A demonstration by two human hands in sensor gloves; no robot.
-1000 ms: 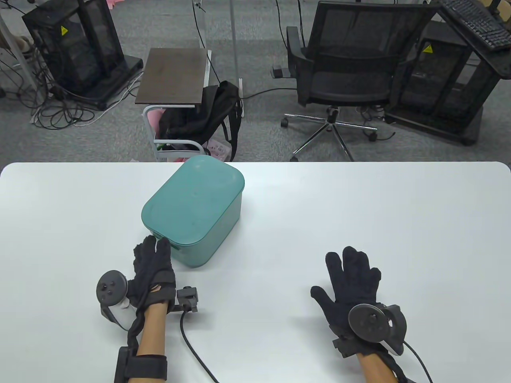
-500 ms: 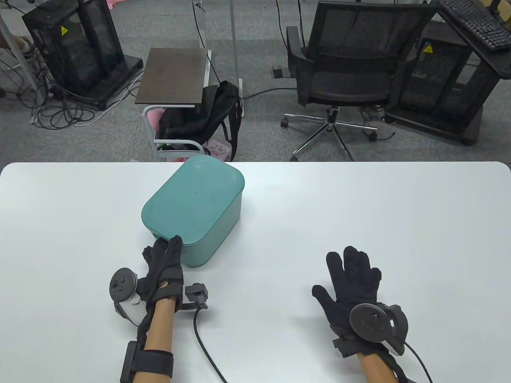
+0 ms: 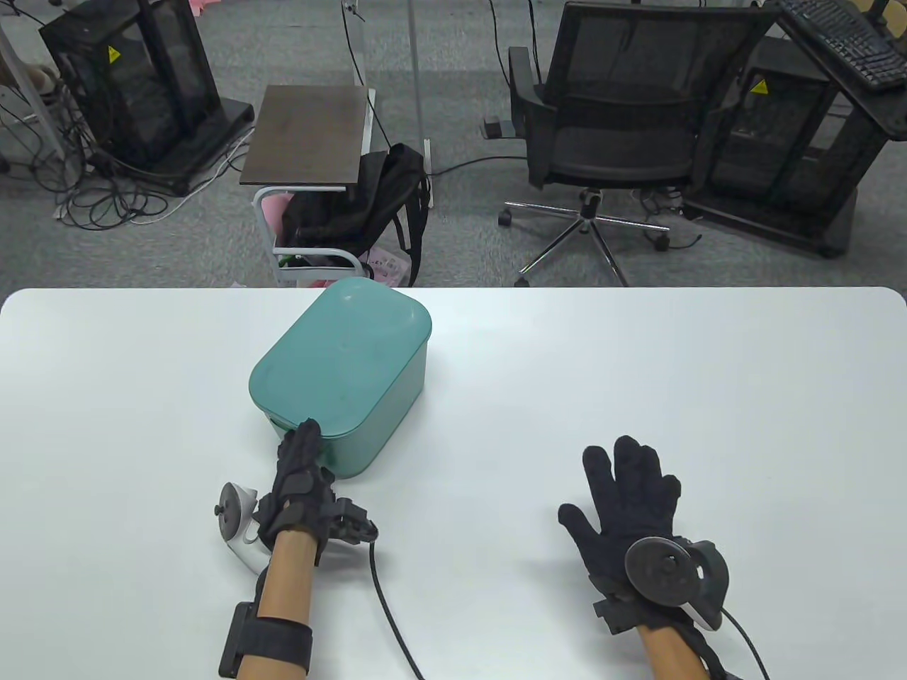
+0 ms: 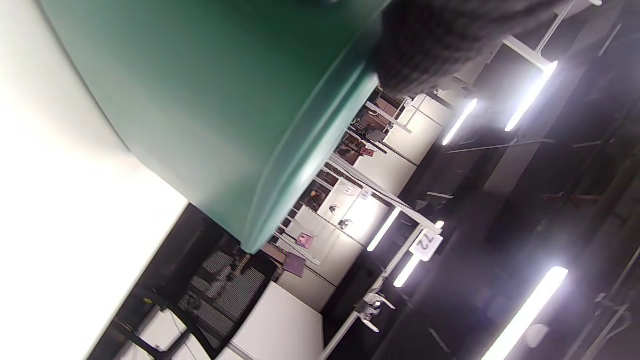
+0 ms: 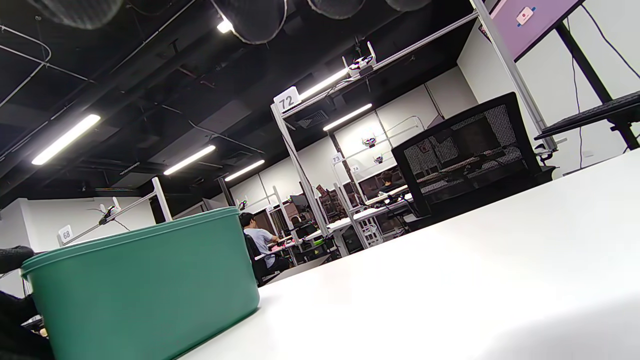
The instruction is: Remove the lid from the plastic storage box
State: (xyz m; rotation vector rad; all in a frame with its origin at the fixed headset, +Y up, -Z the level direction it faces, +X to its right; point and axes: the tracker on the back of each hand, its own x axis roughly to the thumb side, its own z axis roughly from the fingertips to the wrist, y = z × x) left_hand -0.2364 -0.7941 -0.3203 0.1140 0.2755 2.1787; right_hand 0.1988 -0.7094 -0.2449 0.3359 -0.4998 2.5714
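A teal plastic storage box [image 3: 386, 418] with its matching lid [image 3: 340, 354] on stands on the white table [image 3: 673, 368], left of centre and turned at an angle. My left hand [image 3: 305, 433] is turned on edge at the lid's near rim, one finger on top and the others under the rim, pinching it. In the left wrist view a gloved finger [image 4: 440, 40] lies over the lid's edge [image 4: 300, 150]. My right hand [image 3: 616, 482] rests flat on the table with its fingers spread, empty, well right of the box. The right wrist view shows the box [image 5: 140, 290] from the side.
A cable [image 3: 386, 609] trails from my left wrist across the table's near part. Beyond the far edge stand a black office chair [image 3: 609, 134] and a small cart with a black backpack [image 3: 354, 205].
My left hand has moved right along the box's near side and rolled onto its edge, closing on the lid's near rim. The lid and box have shifted slightly left. The right hand stays put.
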